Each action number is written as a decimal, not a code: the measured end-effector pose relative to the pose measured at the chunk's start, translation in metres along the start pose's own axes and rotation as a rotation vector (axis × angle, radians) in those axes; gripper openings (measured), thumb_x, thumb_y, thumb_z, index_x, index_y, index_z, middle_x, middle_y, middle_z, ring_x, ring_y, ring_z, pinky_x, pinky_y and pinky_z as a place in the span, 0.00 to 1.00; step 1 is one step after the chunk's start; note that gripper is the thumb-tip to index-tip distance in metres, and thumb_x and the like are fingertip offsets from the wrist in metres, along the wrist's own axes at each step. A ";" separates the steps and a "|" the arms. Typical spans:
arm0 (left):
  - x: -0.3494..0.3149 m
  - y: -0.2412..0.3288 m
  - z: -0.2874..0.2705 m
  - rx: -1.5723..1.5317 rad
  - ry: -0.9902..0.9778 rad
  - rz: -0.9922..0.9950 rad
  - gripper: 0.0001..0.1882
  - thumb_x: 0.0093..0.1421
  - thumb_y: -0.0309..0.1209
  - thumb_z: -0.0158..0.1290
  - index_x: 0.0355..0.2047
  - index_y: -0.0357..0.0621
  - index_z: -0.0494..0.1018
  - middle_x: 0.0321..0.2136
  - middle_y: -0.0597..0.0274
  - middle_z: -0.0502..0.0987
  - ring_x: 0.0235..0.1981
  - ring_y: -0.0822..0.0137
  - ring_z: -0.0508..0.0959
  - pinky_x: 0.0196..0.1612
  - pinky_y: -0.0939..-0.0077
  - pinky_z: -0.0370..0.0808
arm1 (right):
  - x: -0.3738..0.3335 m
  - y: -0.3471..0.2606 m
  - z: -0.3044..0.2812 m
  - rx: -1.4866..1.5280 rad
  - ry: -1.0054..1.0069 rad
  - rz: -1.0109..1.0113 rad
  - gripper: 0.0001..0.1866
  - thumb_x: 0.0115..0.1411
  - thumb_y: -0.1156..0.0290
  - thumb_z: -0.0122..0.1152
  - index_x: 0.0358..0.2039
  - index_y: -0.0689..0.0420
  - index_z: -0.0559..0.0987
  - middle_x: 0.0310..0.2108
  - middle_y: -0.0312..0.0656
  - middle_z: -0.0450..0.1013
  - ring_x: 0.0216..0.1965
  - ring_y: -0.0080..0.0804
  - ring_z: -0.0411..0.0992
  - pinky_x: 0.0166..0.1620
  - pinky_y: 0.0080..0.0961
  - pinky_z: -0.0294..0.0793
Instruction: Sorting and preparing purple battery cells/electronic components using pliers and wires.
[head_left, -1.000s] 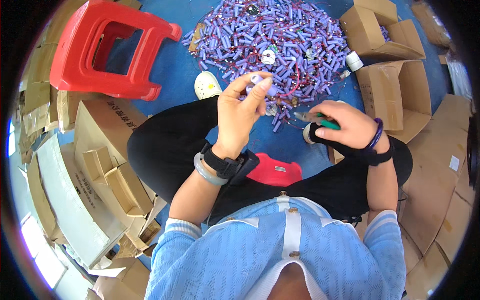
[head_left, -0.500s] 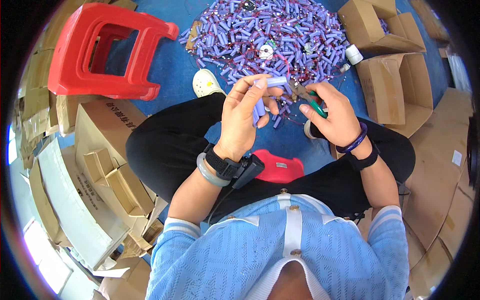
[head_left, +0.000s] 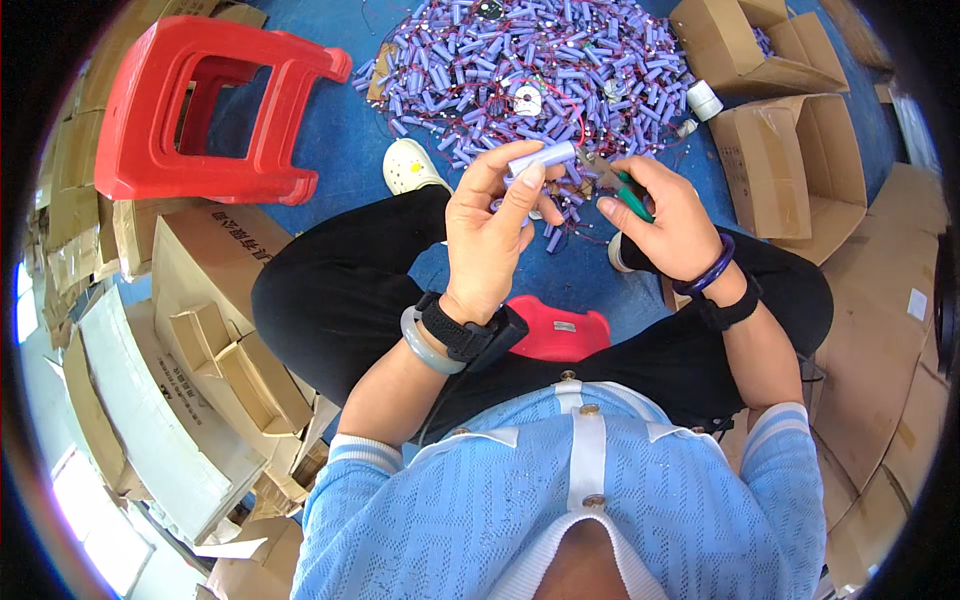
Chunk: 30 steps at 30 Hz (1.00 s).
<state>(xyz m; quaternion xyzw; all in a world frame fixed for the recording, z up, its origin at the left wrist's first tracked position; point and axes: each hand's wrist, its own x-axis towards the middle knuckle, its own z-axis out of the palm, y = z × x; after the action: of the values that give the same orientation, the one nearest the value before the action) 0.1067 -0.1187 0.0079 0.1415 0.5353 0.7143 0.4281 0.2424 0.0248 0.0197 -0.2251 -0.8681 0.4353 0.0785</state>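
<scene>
My left hand [head_left: 495, 225] holds a purple cylindrical battery cell [head_left: 542, 158] between thumb and fingertips, raised in front of me. My right hand [head_left: 668, 220] grips green-handled pliers [head_left: 625, 188] whose jaws point at the right end of that cell. Beyond both hands a big heap of purple cells [head_left: 520, 70] tangled with thin red wires lies on the blue floor. I sit on a low red seat [head_left: 555, 330] with my legs crossed.
A red plastic stool [head_left: 205, 110] stands at the far left. Open cardboard boxes [head_left: 780, 160] sit at the right, and flattened cartons [head_left: 170, 370] pile up along the left. A white tape roll [head_left: 705, 100] lies near the heap.
My right hand has come left and up, bringing the pliers against the cell in my left hand. My left hand stayed raised, turning the cell slightly.
</scene>
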 end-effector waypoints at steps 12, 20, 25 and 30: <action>0.000 0.003 0.001 0.066 -0.016 -0.041 0.18 0.61 0.30 0.49 0.51 0.40 0.67 0.43 0.50 0.75 0.28 0.72 0.77 0.17 0.89 0.62 | 0.000 0.004 0.003 0.057 0.029 -0.002 0.19 0.53 0.62 0.61 0.39 0.64 0.73 0.31 0.50 0.72 0.32 0.44 0.71 0.37 0.31 0.69; 0.000 -0.001 0.000 -0.046 -0.011 -0.057 0.16 0.59 0.29 0.52 0.49 0.43 0.70 0.37 0.58 0.78 0.25 0.77 0.77 0.16 0.90 0.60 | -0.001 0.003 -0.002 0.170 -0.056 0.106 0.17 0.53 0.63 0.61 0.36 0.64 0.75 0.26 0.49 0.72 0.28 0.43 0.71 0.34 0.31 0.69; 0.014 0.020 -0.013 0.317 0.019 -0.132 0.13 0.56 0.34 0.57 0.41 0.42 0.76 0.32 0.63 0.78 0.22 0.77 0.72 0.20 0.89 0.61 | 0.002 0.002 -0.015 0.019 -0.002 0.004 0.14 0.53 0.66 0.62 0.35 0.62 0.76 0.24 0.48 0.71 0.25 0.42 0.70 0.30 0.29 0.68; 0.021 0.023 -0.017 0.790 -0.337 0.323 0.13 0.53 0.31 0.59 0.38 0.38 0.76 0.25 0.68 0.74 0.29 0.79 0.70 0.35 0.81 0.68 | 0.000 -0.005 -0.015 -0.026 -0.073 -0.084 0.13 0.51 0.68 0.63 0.33 0.62 0.75 0.21 0.47 0.68 0.22 0.38 0.68 0.27 0.29 0.66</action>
<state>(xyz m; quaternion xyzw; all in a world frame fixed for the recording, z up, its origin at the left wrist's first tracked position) 0.0722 -0.1150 0.0157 0.4897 0.6606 0.4801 0.3054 0.2460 0.0328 0.0326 -0.1734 -0.8847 0.4283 0.0621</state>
